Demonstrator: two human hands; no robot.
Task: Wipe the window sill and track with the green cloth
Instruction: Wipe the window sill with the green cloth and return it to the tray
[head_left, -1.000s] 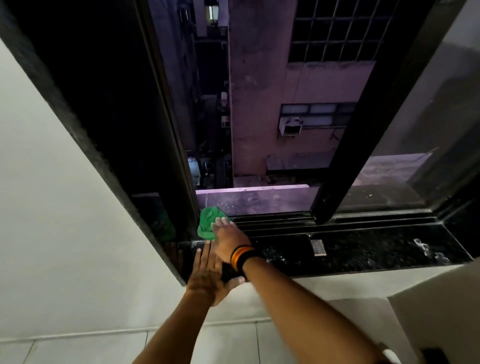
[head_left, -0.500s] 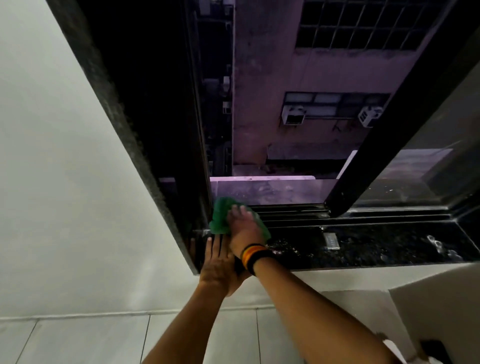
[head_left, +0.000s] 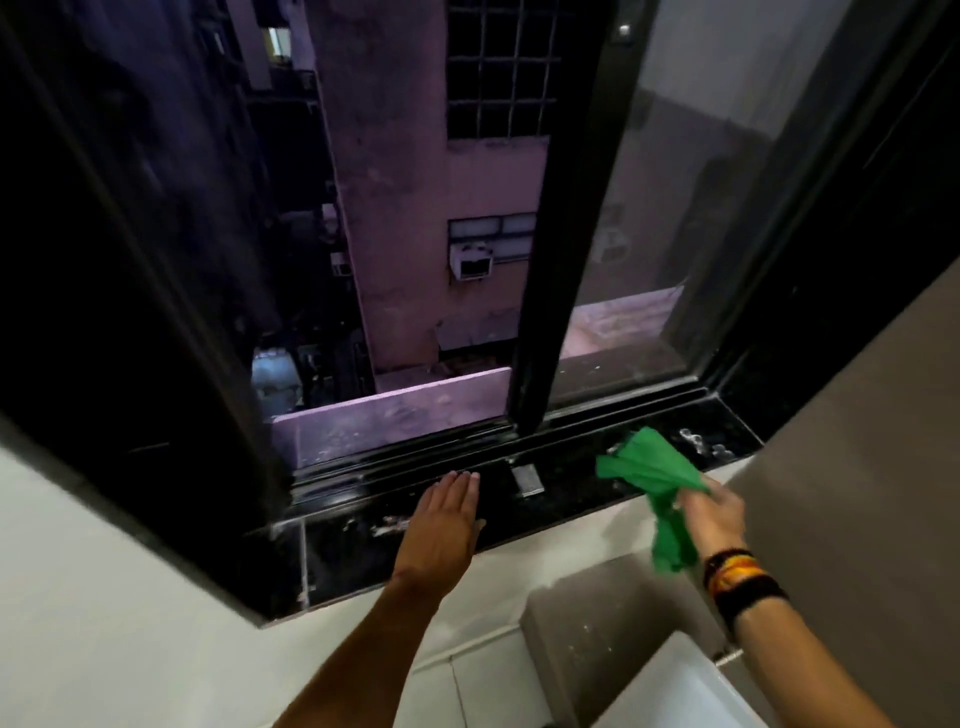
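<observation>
The black stone window sill (head_left: 363, 540) runs from lower left to upper right, with the dark metal track (head_left: 405, 457) along its far edge. My left hand (head_left: 447, 525) lies flat, palm down, on the sill near its middle, fingers together and holding nothing. My right hand (head_left: 714, 514) is off the sill's front edge at the right, gripping the crumpled green cloth (head_left: 654, 483). The cloth's upper part hangs over the right end of the sill.
A small pale rectangular plate (head_left: 527, 480) lies on the sill between my hands. White specks (head_left: 701, 444) mark the sill's right end. A black sash post (head_left: 545, 322) stands on the track, glass pane to its right, open gap to its left. A grey ledge (head_left: 613, 618) sits below.
My right hand has carried the cloth from the sill's left corner to its right end. My left hand now rests flat near the sill's middle. The camera has turned.
</observation>
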